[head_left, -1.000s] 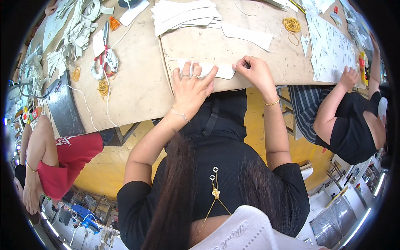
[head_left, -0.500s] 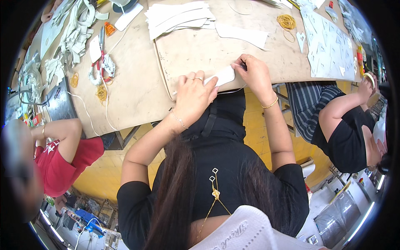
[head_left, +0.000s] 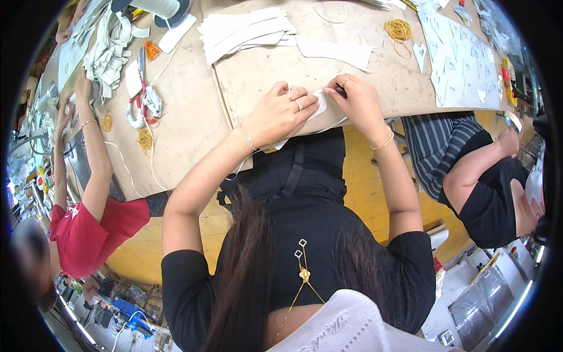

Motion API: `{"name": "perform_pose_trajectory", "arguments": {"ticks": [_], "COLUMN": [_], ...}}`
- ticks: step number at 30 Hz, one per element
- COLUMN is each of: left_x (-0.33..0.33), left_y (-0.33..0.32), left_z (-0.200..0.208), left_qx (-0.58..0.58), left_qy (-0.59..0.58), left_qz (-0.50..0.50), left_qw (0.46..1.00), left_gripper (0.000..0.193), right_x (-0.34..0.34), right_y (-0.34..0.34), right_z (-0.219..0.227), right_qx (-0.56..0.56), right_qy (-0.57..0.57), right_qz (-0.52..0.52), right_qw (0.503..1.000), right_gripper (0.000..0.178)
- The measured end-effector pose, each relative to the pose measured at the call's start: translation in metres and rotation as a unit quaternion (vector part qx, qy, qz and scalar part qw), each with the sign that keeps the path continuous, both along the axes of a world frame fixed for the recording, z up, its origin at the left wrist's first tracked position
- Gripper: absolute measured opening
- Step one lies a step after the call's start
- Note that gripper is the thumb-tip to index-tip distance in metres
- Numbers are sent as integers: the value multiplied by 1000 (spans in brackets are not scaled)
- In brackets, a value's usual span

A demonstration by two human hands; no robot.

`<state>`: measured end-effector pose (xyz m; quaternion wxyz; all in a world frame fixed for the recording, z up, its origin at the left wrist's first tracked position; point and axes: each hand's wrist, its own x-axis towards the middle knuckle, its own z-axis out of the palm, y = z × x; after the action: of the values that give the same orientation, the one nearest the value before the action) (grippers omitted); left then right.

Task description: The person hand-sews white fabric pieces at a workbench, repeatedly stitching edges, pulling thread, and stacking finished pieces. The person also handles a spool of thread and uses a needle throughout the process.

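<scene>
At the near table edge, my left hand (head_left: 284,114) is pressed over a narrow white strip-like piece (head_left: 320,105), fingers together and bent, covering most of it. The rounded far end of the piece shows beside my fingertips, and a corner pokes out below the palm. Just to the right, my right hand (head_left: 358,101) is closed in a pinch close to that rounded end. Something small and dark shows at its fingers, too hidden to name. A thin white cord (head_left: 335,125) runs beneath both hands along the table edge and hangs toward my lap.
Stacked white cut pieces (head_left: 249,32) lie ahead, with a single white piece (head_left: 334,51) beside them. Red-handled scissors (head_left: 139,102), a cord spool (head_left: 161,9) and yellow rubber bands (head_left: 397,29) are around. Co-workers sit left, in a red shirt (head_left: 108,234), and right.
My left hand has slid right along the white piece and covers more of it, fingers more bent. My right hand stays about in place. The left co-worker's arms now stretch forward onto the table.
</scene>
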<state>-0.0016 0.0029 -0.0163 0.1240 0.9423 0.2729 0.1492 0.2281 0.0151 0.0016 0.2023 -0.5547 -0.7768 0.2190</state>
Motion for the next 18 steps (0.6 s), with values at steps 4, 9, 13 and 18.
{"name": "perform_pose_trajectory", "arguments": {"ticks": [4, 9, 13, 18], "left_x": [3, 3, 4, 6], "left_y": [-4, -5, -5, -3], "left_z": [-3, -3, 0, 4], "left_qx": [1, 6, 10, -8], "left_qy": [-25, -35, -20, 9], "left_qz": [5, 18, 18, 8], "left_qw": [1000, 999, 1000, 1000], "left_gripper": [30, 28, 28, 26], "right_x": [0, -3, -3, -5], "right_y": [-11, -6, -4, -6], "right_z": [4, 1, -1, -1], "right_qx": [-79, -73, -47, -45], "right_qy": [23, -10, -9, -28], "right_qz": [-44, -50, -39, -42], "right_qw": [996, 996, 998, 998], "right_gripper": [14, 14, 13, 12]}}
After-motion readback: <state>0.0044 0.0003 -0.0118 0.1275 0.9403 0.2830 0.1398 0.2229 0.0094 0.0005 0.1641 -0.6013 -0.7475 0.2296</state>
